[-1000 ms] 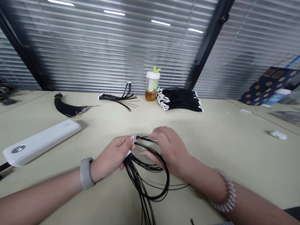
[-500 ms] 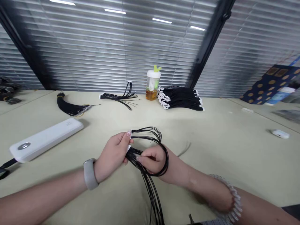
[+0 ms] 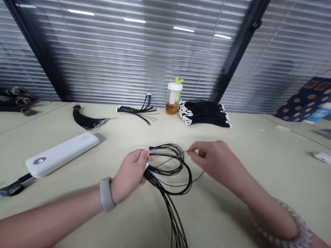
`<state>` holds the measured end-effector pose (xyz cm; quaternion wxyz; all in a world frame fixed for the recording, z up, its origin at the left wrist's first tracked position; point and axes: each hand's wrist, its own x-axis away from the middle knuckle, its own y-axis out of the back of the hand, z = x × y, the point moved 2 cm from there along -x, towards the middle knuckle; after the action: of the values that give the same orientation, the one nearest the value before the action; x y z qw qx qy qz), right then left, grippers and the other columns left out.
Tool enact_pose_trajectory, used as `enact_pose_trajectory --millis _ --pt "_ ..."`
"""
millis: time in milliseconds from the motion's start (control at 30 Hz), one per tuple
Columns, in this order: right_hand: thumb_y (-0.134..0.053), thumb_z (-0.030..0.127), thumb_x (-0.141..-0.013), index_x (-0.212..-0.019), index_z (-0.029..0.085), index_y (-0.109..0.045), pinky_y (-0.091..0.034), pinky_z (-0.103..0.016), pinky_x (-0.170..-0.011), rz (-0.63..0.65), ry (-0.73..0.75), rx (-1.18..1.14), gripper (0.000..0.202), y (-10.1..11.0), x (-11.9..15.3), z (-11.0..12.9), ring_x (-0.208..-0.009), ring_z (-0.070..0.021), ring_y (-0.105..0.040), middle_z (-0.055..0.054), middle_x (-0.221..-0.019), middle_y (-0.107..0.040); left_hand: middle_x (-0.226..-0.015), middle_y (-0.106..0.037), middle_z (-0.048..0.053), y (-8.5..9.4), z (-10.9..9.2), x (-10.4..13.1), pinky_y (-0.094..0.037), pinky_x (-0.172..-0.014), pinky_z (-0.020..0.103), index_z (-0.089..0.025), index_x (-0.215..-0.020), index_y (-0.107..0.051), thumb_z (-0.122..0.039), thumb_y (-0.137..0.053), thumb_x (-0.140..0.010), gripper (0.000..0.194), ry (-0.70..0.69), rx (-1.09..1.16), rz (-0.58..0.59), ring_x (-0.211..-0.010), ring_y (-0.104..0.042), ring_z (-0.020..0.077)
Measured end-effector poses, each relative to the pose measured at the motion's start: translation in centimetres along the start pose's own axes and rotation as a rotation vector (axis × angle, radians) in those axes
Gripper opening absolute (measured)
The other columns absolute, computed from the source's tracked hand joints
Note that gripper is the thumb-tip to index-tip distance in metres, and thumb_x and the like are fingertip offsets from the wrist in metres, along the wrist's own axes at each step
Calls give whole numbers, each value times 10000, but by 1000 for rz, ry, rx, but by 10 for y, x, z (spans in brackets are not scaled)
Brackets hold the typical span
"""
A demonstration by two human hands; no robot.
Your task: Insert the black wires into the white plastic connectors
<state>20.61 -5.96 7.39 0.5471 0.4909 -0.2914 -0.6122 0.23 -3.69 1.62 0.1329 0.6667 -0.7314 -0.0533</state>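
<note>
My left hand is closed around the white connectors of a bundle of thin black wires. Part of the bundle curves in loops to the right of that hand; several strands trail down past the lower edge of the view. To the right, my right hand pinches a single thin black wire between thumb and fingertips, drawn out from the loops. Most of each connector is hidden by the left fingers.
At the back lie a small wire harness, a dark wire bundle and a stack of black cables with white plugs. A lidded bottle stands between them. A white power bank lies left; a white case lies right.
My right hand has come out of the wire loops and moved up and right, drawing one wire along. My left hand keeps its hold. The view has shifted slightly left.
</note>
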Motion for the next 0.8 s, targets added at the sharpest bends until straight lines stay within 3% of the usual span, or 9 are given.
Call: enact_pose_trajectory --millis 67,167,233,300,367,433,467,567,800 --pt "-565 223 -750 -821 210 -690 -428 -260 -603 -221 -42 -182 145 10 -6 -10 -640 -137 -578 -14 -711 -661 -390 -313 -87 0 0 -1 -277 -305 157 -163 -688 -506 -565 -397 -800 431 2 0 -1 -276 -337 57" --pt "-569 264 -786 -916 225 -665 -482 -280 -745 -400 -35 -696 166 10 -8 -13 -868 -150 -606 -33 -1000 -650 -390 -332 -85 0 2 -1 -286 -309 154 -160 -706 -515 -583 -381 -800 454 -11 -26 22 -281 -356 58" --pt "-526 295 -829 -1023 264 -613 -507 -279 -692 -389 -27 -995 215 4 -6 -8 -738 -109 -607 -9 -925 -645 -392 -349 -82 0 3 0 -292 -311 156 -158 -715 -521 -594 -376 -798 467 -18 -46 44 -285 -368 61" --pt "-493 289 -851 -1206 306 -473 -498 -254 -561 -255 -18 -1103 356 -5 -3 0 -538 -77 -541 33 -757 -621 -394 -359 -78 0 3 1 -299 -314 159 -156 -719 -527 -588 -376 -800 465 -25 -64 59 -290 -377 65" --pt "-478 269 -852 -1257 282 -386 -449 -227 -480 -49 -35 -1032 416 -17 1 8 -466 -74 -478 51 -668 -589 -399 -368 -74 0 3 3 -302 -319 162 -153 -718 -530 -573 -379 -805 455 -44 -69 69 -298 -384 68" --pt "-468 259 -846 -1070 222 -504 -412 -215 -491 77 -38 -868 230 -28 4 14 -509 -78 -471 34 -662 -576 -406 -377 -69 0 1 5 -304 -322 164 -151 -705 -527 -557 -382 -809 443 -74 -68 76 -306 -388 69" --pt "-472 262 -840 -914 197 -542 -392 -211 -505 100 -29 -782 120 -32 5 15 -534 -78 -461 29 -650 -558 -410 -378 -68 0 0 6 -307 -324 166 -151 -696 -521 -551 -382 -811 438 -91 -67 80 -309 -390 69" --pt "-510 287 -818 -653 169 -502 -331 -207 -520 116 22 -610 203 -41 5 17 -558 -77 -401 33 -590 -480 -424 -370 -69 -1 -2 10 -315 -329 168 -157 -665 -491 -540 -381 -812 424 -138 -67 90 -317 -388 66" --pt "-496 311 -832 -695 177 -536 -235 -209 -464 171 28 -527 195 -44 5 18 -476 -67 -271 73 -481 -329 -413 -357 -69 -2 0 10 -278 -333 179 -168 -685 -477 -549 -353 -814 421 -151 -66 126 -320 -361 73"
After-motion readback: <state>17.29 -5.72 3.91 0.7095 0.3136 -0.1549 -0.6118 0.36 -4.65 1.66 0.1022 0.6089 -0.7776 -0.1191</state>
